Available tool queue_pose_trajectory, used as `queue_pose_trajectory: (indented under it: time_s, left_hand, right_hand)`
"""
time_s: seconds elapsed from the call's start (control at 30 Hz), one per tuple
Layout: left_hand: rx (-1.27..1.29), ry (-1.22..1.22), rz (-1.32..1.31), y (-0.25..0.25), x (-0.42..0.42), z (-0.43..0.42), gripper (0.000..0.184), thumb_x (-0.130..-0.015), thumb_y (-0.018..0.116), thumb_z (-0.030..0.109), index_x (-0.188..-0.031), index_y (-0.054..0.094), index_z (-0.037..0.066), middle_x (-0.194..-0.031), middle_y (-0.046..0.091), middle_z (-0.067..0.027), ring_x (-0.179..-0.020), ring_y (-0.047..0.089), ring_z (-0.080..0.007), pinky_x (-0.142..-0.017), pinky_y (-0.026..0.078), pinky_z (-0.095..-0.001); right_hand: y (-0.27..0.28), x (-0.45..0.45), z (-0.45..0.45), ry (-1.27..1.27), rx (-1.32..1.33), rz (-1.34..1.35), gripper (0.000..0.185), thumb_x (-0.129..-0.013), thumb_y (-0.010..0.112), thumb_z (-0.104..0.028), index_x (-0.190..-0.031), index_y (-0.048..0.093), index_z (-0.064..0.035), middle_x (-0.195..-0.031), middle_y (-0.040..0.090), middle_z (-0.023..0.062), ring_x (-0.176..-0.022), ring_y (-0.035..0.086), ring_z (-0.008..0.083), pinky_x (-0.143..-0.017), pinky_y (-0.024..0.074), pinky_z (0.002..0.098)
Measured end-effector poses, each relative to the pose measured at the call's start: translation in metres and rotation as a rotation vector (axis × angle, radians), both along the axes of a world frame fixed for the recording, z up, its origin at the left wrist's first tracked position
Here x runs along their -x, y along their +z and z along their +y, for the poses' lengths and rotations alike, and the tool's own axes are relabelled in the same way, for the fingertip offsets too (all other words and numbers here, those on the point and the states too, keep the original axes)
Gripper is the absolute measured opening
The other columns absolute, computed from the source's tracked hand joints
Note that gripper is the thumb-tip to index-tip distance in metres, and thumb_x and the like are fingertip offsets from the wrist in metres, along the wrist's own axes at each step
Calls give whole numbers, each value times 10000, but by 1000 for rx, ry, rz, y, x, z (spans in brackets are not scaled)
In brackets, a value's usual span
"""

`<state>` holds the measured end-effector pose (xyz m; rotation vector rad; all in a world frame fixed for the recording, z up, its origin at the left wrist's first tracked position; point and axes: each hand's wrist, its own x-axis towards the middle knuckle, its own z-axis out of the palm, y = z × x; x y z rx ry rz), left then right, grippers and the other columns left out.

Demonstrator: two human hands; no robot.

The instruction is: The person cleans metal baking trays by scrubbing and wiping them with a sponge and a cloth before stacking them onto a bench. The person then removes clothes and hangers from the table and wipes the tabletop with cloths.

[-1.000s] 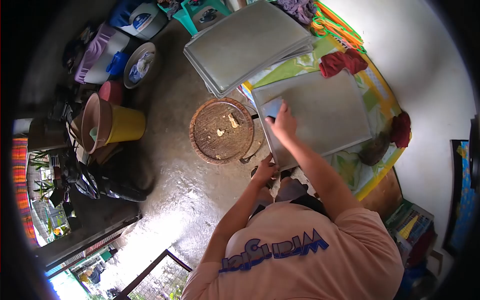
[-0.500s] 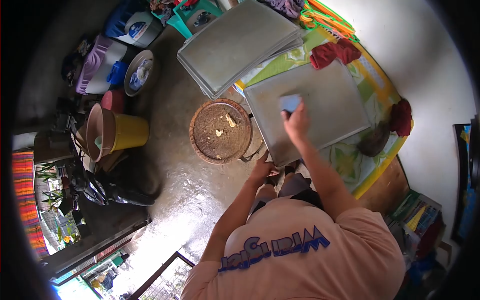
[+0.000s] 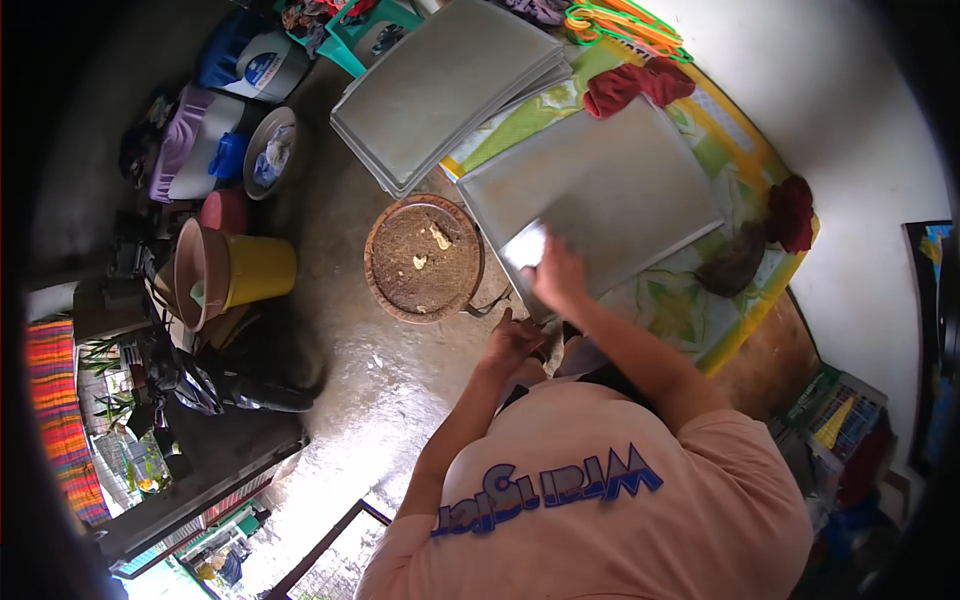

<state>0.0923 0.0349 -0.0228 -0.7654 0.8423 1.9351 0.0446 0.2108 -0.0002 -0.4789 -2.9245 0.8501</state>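
A flat grey metal tray lies on a green, white and yellow patterned cloth. Over the tray's left part is my right hand, closed on a flat scraper that shines bright white. My left hand is at the tray's near corner, fingers curled at its edge; part of its grip is hidden. Left of the tray stands a round brown-rimmed stool with pale crumbs on top. Several more trays are stacked beyond it.
Dark red cloths lie on the patterned cloth, with bright hangers behind. At the left are a yellow bucket, a basin and a washing machine. A white wall bounds the right side.
My right hand has moved the scraper from the tray's left edge to its upper middle, then back down to the left part. The view has shifted slightly.
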Motion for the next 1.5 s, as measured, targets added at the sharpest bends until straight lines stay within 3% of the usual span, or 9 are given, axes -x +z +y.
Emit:
queue_pose_trajectory:
  time_s: [0.23,0.43,0.53,0.7,0.83,1.0,1.17,1.3,1.5]
  left_hand:
    - [-1,84,-3,8,-11,-4,1063,-683,447,-87,-1503,-166,197,-1405,394,-272,-1290,423,-416,-1070,337,-552]
    - [-1,115,24,17,-19,9,1074,-671,441,-75,-1504,-178,200,-1428,377,-262,-1321,398,-395,-1089,300,-554]
    - [8,71,37,22,-23,3,1065,-676,441,-64,-1504,-177,195,-1440,372,-244,-1336,385,-377,-1092,292,-559]
    - [-26,58,89,4,-33,8,1048,-684,452,-41,-1514,-147,185,-1470,374,-172,-1332,408,-311,-1072,293,-536]
    - [-58,70,129,-3,-47,4,1063,-688,480,-23,-1518,-149,189,-1516,336,-112,-1380,340,-271,-1101,201,-552]
    - [-121,21,205,5,-51,11,1084,-685,500,-17,-1517,-164,191,-1540,292,-96,-1418,264,-245,-1122,124,-570]
    - [-37,60,196,4,-53,8,1087,-683,500,-11,-1515,-165,205,-1570,223,-101,-1452,188,-271,-1126,113,-602]
    - [-98,221,264,-2,-51,1,1058,-692,487,-9,-1522,-131,210,-1595,157,-69,-1462,161,-277,-1129,148,-598]
    - [41,-165,403,1,-39,-4,890,-679,471,24,-1521,232,191,-1580,215,-12,-1420,251,-257,-1073,254,-525]
  right_hand:
    - [2,-16,75,-206,49,-13,873,-745,751,-347,-1410,309,6,-1119,558,165,-1021,581,328,-908,410,487]
    - [-9,-59,4,72,-55,28,901,-748,756,-330,-1433,278,6,-1133,542,174,-1013,579,320,-861,425,444]
    - [-10,-53,35,-171,65,38,904,-757,752,-320,-1447,268,7,-1127,539,173,-996,579,320,-836,422,430]
    - [-3,-62,-26,-48,-22,20,915,-757,760,-345,-1444,265,2,-1152,535,171,-1038,569,339,-897,400,469]
    - [1,-52,2,-301,57,45,878,-751,761,-338,-1418,292,-14,-1171,533,178,-939,612,364,-867,415,494]
    - [2,-57,-41,-82,-21,14,930,-744,772,-375,-1423,260,2,-1252,515,206,-1088,573,364,-871,448,466]
    - [5,-51,-6,-362,58,144,914,-787,743,-328,-1453,199,-16,-1298,480,193,-1096,573,346,-956,380,546]
    - [-6,-56,-1,-344,-67,75,919,-786,745,-330,-1458,196,-26,-1274,488,178,-1075,583,337,-925,396,518]
    - [-5,-57,-42,-200,-42,-11,956,-766,757,-364,-1468,203,-26,-1235,496,182,-1073,580,349,-912,412,500]
